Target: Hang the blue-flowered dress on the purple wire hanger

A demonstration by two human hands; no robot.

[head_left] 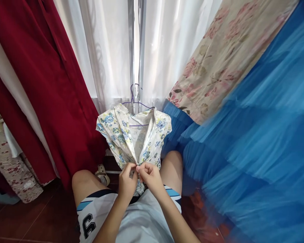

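Note:
A white blouse (118, 135) with blue flowers and yellow-green leaves hangs in front of me on a purple hanger (133, 100). Its front falls open in a deep V, and the hanger's lower bar shows inside the neckline. At the bottom of that V, my left hand (128, 177) pinches the left front edge. My right hand (150, 173) pinches the right edge, its fingertips touching those of the left. Whatever small fastening may lie between the fingertips is hidden. Below the hands, the blouse's lower part drops between my legs.
Dark red cloth (48, 77) hangs at the left. On the right are a beige floral cloth (212, 64) and a layered blue tulle skirt (255, 145). White curtains (111, 44) and a metal upright stand behind the hanger. A clog (102, 175) shows beside my left knee.

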